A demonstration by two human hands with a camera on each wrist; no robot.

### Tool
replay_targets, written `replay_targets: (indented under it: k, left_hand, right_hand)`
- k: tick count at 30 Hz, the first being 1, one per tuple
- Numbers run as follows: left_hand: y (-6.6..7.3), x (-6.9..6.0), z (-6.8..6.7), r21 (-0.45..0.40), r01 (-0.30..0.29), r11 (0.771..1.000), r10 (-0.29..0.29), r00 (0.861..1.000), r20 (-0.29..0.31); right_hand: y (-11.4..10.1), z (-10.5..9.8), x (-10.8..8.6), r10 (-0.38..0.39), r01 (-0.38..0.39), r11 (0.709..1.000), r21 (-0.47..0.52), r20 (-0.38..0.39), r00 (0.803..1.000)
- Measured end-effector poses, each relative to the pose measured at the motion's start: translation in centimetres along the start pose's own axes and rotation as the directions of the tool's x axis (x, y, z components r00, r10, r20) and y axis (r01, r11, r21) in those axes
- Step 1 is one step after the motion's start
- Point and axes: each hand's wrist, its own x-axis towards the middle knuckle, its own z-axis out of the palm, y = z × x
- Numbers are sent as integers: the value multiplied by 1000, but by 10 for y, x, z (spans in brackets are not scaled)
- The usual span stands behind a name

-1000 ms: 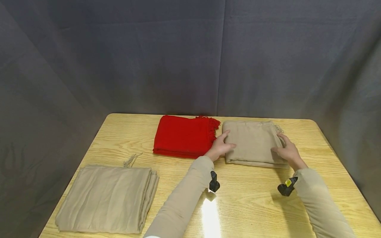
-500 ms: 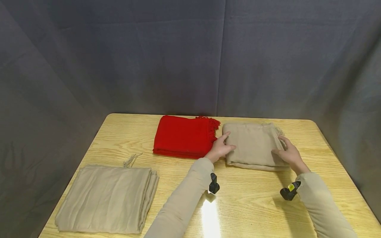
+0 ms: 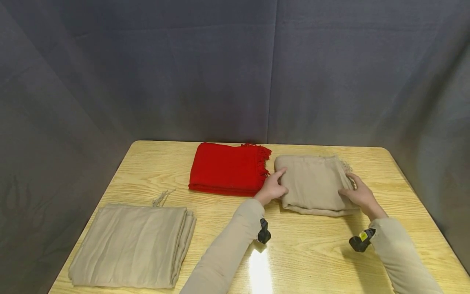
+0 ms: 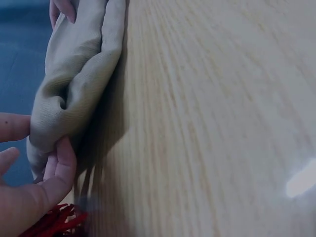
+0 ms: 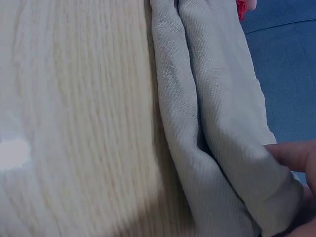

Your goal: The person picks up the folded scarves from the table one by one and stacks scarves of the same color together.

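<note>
At the right of the head view is a folded beige scarf [image 3: 312, 183] with a short fringe at its far right corner. My left hand [image 3: 272, 188] grips its left end. In the left wrist view, curled fingers [image 4: 61, 165] reach under the fold and the thumb side lies over the scarf [image 4: 79, 94]. My right hand [image 3: 361, 196] holds the opposite end, with its thumb on top and the other fingers around the side edge. In the right wrist view a digit [image 5: 291, 154] presses on the layered fold [image 5: 217, 98]; the rest of that hand is mostly cut off.
Left of the held scarf lies a folded red scarf [image 3: 225, 169], its fringe close to my left hand. A second folded beige scarf [image 3: 128, 245] lies at the table's front left. Grey curtain [image 3: 202, 73] surrounds the wooden table [image 3: 304, 253] at the back and sides.
Both hands have drawn the right-hand beige scarf a little toward me and slightly to the right. The red scarf and the front-left beige scarf have stayed in place.
</note>
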Motion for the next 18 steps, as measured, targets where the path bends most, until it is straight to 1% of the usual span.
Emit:
replay_targets:
  k: [6,9,12,15,18]
  left_hand:
    - [-4,-6,2,-34,17,999,-16,999,41]
    - [-4,-10,1,-62,40,997,-35,997,73]
    - [-4,-13,1,-101,88,991,-75,989,127]
    - [-5,-15,0,-133,145,981,-120,976,179]
    - [-5,-17,0,-131,164,978,-136,969,205]
  right_hand:
    - [2,0,-6,-7,6,1000,17,38,999]
    - [4,0,-8,-26,24,999,29,59,998]
    - [7,0,-11,-52,48,997,53,81,995]
    - [10,-1,-14,-70,62,995,75,106,992]
    - [12,-2,-18,-68,56,995,87,136,988]
